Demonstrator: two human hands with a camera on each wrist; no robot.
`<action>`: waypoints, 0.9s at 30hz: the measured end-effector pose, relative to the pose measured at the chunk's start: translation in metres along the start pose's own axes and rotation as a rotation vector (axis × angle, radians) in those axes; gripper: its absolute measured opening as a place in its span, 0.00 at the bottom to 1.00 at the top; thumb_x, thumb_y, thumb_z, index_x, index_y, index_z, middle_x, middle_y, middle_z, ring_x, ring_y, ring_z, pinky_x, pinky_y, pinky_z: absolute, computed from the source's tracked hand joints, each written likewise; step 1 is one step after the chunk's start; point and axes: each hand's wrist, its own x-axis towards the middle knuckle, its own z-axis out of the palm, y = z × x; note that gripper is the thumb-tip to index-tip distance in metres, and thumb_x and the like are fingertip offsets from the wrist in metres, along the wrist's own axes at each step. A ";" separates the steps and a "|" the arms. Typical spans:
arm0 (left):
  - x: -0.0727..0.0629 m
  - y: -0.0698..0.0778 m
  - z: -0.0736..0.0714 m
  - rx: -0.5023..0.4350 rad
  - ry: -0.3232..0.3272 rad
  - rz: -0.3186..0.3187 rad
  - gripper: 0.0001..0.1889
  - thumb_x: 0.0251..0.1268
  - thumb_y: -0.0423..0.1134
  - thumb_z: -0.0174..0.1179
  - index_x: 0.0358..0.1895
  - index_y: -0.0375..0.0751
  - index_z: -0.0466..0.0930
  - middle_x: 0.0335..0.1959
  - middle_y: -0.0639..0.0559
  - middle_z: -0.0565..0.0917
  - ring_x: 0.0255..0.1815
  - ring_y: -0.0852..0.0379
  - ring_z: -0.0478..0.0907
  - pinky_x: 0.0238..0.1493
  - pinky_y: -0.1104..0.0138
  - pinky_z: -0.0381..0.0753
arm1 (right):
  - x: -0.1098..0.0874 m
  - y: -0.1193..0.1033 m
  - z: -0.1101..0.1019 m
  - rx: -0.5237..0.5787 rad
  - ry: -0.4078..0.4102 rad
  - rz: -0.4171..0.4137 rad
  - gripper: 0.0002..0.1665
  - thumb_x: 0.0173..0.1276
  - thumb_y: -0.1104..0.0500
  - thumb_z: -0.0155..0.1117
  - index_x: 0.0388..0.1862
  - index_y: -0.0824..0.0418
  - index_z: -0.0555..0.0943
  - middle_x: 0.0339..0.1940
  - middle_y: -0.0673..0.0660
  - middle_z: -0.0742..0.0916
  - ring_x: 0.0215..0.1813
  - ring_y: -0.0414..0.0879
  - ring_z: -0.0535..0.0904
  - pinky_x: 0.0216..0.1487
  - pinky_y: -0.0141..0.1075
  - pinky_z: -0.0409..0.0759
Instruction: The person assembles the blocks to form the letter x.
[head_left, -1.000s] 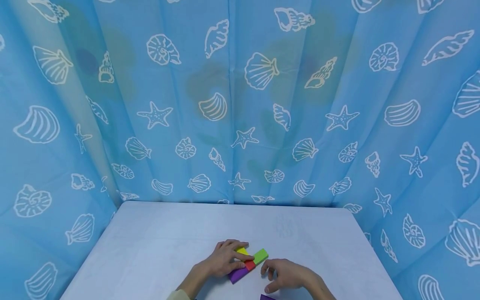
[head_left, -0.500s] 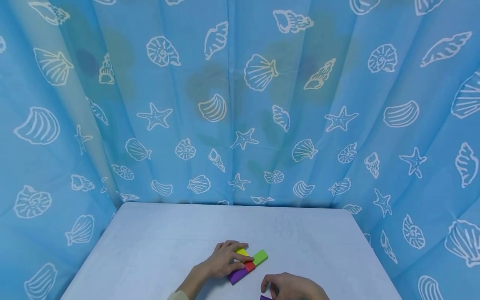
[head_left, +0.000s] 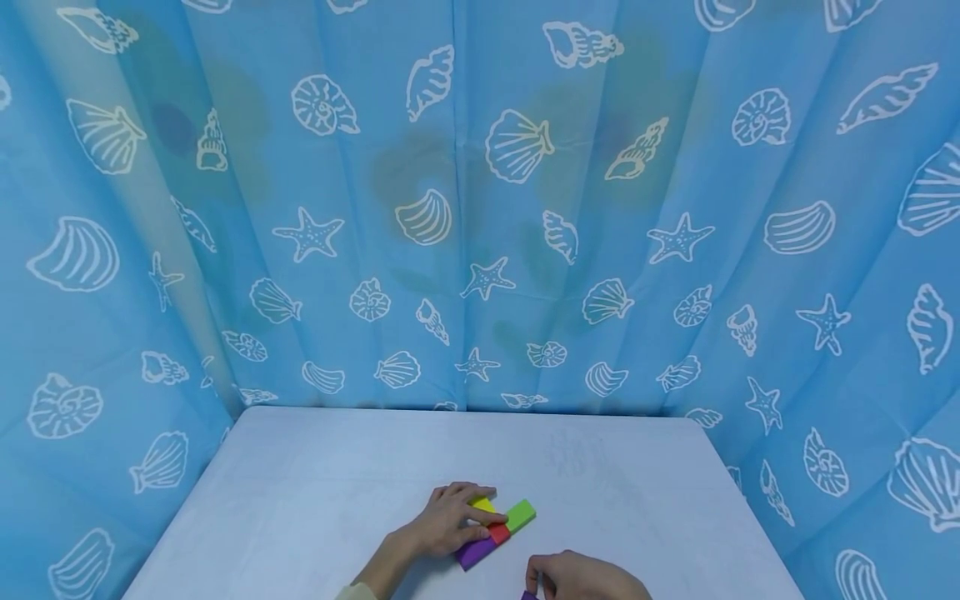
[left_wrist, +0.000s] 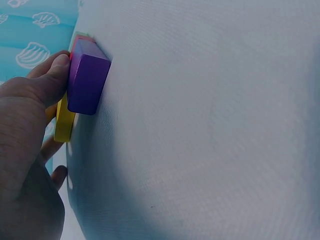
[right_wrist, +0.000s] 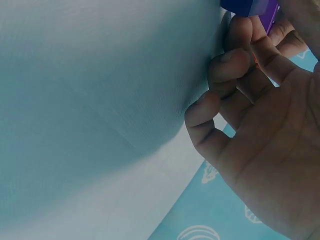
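On the white table (head_left: 352, 467), several coloured blocks lie joined together: a yellow block (head_left: 482, 504), a green block (head_left: 521, 516), a red block (head_left: 499, 533) and a purple block (head_left: 476, 552). Spread over them from the left, my left hand (head_left: 448, 523) rests its fingers on the yellow and red blocks. Its thumb touches the purple block (left_wrist: 89, 82) in the left wrist view. Closer to me, my right hand (head_left: 585, 577) pinches another purple block (head_left: 528, 596), mostly cut off by the frame's bottom. That block (right_wrist: 245, 6) looks dark blue in the right wrist view.
A blue curtain (head_left: 465, 208) with white shells and starfish hangs behind the table and along both sides. The table's far edge runs along the curtain's foot.
My right hand has come down towards me, away from the joined blocks, and its fingers have closed on the nearer purple block. My left hand stays where it was.
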 end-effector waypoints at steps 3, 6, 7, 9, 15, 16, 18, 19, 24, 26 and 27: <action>0.000 0.000 0.001 0.003 0.002 0.004 0.18 0.75 0.56 0.53 0.65 0.77 0.74 0.75 0.60 0.66 0.75 0.47 0.59 0.66 0.40 0.59 | 0.001 0.001 0.000 -0.017 0.002 -0.016 0.09 0.64 0.50 0.73 0.37 0.45 0.80 0.27 0.52 0.80 0.31 0.46 0.74 0.38 0.42 0.72; 0.000 -0.001 0.001 0.006 0.006 0.009 0.18 0.75 0.56 0.53 0.65 0.76 0.75 0.76 0.60 0.66 0.75 0.46 0.59 0.66 0.40 0.59 | 0.001 0.001 0.001 -0.039 0.009 -0.021 0.09 0.64 0.49 0.73 0.37 0.45 0.80 0.27 0.52 0.80 0.30 0.45 0.74 0.37 0.42 0.73; 0.000 -0.001 0.001 0.006 0.008 0.010 0.18 0.75 0.56 0.53 0.65 0.77 0.75 0.76 0.60 0.66 0.75 0.46 0.59 0.66 0.40 0.59 | 0.001 0.001 0.001 -0.043 0.012 -0.019 0.09 0.64 0.49 0.73 0.37 0.44 0.80 0.27 0.52 0.80 0.30 0.45 0.74 0.37 0.42 0.73; 0.000 -0.001 0.002 0.007 0.010 0.012 0.18 0.75 0.56 0.53 0.65 0.77 0.75 0.76 0.61 0.66 0.75 0.47 0.59 0.66 0.40 0.59 | 0.001 0.000 0.001 -0.050 0.016 -0.013 0.09 0.64 0.48 0.74 0.36 0.44 0.80 0.27 0.52 0.80 0.30 0.45 0.74 0.37 0.42 0.73; 0.001 -0.002 0.002 0.004 0.008 0.004 0.18 0.75 0.57 0.53 0.65 0.77 0.75 0.75 0.61 0.66 0.75 0.47 0.59 0.66 0.40 0.59 | 0.002 0.000 0.000 -0.064 0.011 -0.013 0.10 0.64 0.48 0.73 0.36 0.45 0.80 0.27 0.52 0.81 0.30 0.45 0.74 0.38 0.42 0.74; 0.001 -0.002 0.002 0.003 0.008 0.005 0.18 0.75 0.57 0.53 0.65 0.77 0.75 0.75 0.61 0.66 0.75 0.47 0.59 0.66 0.40 0.59 | 0.003 0.000 0.000 -0.062 0.009 -0.016 0.09 0.64 0.48 0.73 0.36 0.45 0.80 0.26 0.52 0.81 0.30 0.45 0.74 0.37 0.42 0.73; 0.001 -0.002 0.002 0.002 0.006 0.004 0.18 0.75 0.57 0.53 0.65 0.77 0.75 0.76 0.61 0.66 0.75 0.47 0.59 0.66 0.40 0.59 | 0.003 0.001 0.000 -0.056 0.005 -0.027 0.08 0.65 0.49 0.73 0.36 0.45 0.80 0.26 0.51 0.80 0.29 0.45 0.74 0.37 0.41 0.72; 0.001 -0.002 0.002 0.004 0.006 0.005 0.18 0.75 0.57 0.53 0.65 0.77 0.75 0.75 0.61 0.66 0.75 0.47 0.59 0.66 0.40 0.59 | 0.004 0.002 0.000 -0.052 0.004 -0.035 0.08 0.65 0.49 0.72 0.36 0.45 0.80 0.26 0.51 0.80 0.29 0.44 0.73 0.36 0.40 0.72; 0.001 -0.002 0.002 0.016 0.002 0.000 0.18 0.75 0.57 0.52 0.65 0.77 0.74 0.75 0.61 0.66 0.75 0.47 0.59 0.66 0.40 0.59 | 0.004 0.004 0.001 -0.029 0.000 -0.060 0.06 0.66 0.50 0.71 0.35 0.46 0.81 0.25 0.50 0.79 0.29 0.44 0.72 0.35 0.39 0.69; 0.001 -0.001 0.002 0.020 0.001 -0.003 0.18 0.75 0.57 0.52 0.65 0.77 0.74 0.75 0.61 0.66 0.75 0.46 0.59 0.66 0.40 0.59 | 0.004 0.005 0.001 -0.013 -0.001 -0.063 0.06 0.66 0.50 0.71 0.35 0.46 0.81 0.25 0.50 0.79 0.29 0.44 0.73 0.34 0.39 0.69; 0.001 -0.001 0.002 0.020 0.000 -0.004 0.18 0.75 0.58 0.52 0.65 0.77 0.74 0.75 0.60 0.66 0.75 0.46 0.59 0.66 0.40 0.59 | 0.004 0.005 0.001 -0.006 -0.001 -0.068 0.06 0.66 0.50 0.71 0.35 0.46 0.81 0.25 0.50 0.79 0.29 0.44 0.73 0.34 0.39 0.69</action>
